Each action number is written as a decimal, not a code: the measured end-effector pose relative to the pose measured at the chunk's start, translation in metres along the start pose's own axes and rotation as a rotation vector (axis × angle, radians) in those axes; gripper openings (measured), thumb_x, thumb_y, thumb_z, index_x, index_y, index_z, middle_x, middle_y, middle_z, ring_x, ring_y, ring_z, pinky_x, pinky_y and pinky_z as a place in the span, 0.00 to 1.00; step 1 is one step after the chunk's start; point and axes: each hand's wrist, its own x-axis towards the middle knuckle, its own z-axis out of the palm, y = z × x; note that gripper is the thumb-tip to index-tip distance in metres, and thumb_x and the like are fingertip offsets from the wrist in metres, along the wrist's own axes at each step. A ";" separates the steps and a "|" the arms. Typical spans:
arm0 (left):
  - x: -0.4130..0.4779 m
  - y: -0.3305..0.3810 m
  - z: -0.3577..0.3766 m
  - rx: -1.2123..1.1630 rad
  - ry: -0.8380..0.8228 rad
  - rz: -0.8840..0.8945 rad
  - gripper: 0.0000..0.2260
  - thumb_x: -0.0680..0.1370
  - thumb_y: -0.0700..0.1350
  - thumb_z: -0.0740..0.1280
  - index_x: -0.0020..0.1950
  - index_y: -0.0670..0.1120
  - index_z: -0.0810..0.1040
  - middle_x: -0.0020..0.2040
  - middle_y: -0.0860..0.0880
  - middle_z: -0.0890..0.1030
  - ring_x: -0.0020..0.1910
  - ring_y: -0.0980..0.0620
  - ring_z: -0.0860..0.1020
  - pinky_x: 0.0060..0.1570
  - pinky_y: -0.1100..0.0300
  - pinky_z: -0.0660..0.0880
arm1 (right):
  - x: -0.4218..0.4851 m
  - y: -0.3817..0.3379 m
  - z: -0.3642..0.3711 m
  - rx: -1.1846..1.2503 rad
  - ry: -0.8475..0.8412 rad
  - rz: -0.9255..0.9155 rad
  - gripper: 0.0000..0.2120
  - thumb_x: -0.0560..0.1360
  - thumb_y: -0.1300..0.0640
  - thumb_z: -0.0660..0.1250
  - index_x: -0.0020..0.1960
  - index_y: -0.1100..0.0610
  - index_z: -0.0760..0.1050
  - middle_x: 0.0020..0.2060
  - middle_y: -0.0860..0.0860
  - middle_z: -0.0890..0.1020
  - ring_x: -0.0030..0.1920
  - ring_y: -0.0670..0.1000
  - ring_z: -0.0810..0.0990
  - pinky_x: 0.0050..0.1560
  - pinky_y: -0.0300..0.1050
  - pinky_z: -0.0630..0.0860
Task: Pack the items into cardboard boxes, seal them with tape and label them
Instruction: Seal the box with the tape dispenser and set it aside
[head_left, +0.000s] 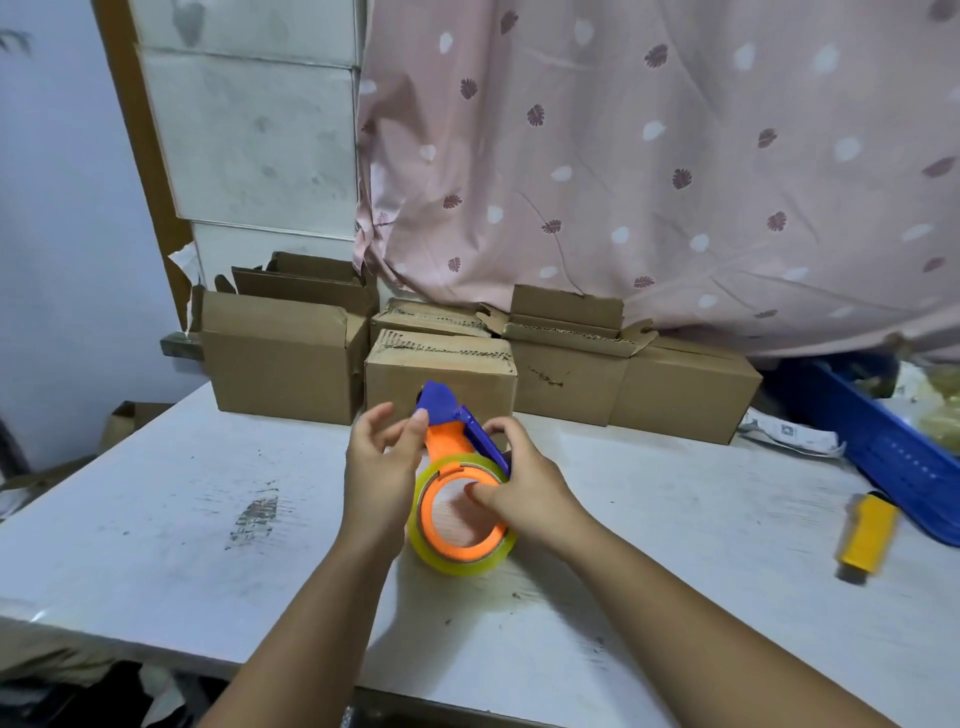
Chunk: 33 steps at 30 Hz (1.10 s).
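A tape dispenser (457, 483), orange and blue with a clear tape roll, is held just above the white desk (156, 519), in front of a closed cardboard box (441, 374). It is gripped by the right hand (524, 483), thumb inside the roll's core. The left hand (376, 473) has its fingers (420, 426) loosely spread, thumb tip touching the blue head. A yellow utility knife (865, 535) lies well apart at right.

Orange-and-blue tape dispenser (457, 452), pink leaf-print curtain (649, 156)
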 end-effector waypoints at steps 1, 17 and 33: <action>-0.001 0.003 0.001 -0.048 0.016 0.001 0.20 0.77 0.46 0.68 0.67 0.45 0.68 0.50 0.51 0.79 0.51 0.51 0.80 0.58 0.50 0.75 | -0.001 0.000 0.001 0.018 0.021 -0.020 0.25 0.70 0.60 0.70 0.59 0.42 0.63 0.49 0.45 0.73 0.47 0.47 0.74 0.39 0.32 0.69; -0.006 0.010 0.007 -0.517 0.164 -0.365 0.06 0.76 0.32 0.64 0.49 0.40 0.78 0.45 0.44 0.81 0.44 0.49 0.80 0.41 0.60 0.76 | -0.020 0.029 0.018 -0.267 0.344 -0.349 0.39 0.68 0.57 0.67 0.76 0.49 0.56 0.59 0.44 0.62 0.55 0.46 0.70 0.49 0.34 0.69; 0.032 -0.001 -0.015 -0.317 0.191 -0.314 0.04 0.77 0.33 0.65 0.50 0.35 0.78 0.45 0.39 0.81 0.40 0.49 0.81 0.31 0.67 0.79 | -0.038 0.008 -0.013 -0.005 0.154 -0.292 0.29 0.65 0.37 0.73 0.56 0.39 0.58 0.48 0.37 0.75 0.47 0.38 0.76 0.39 0.38 0.77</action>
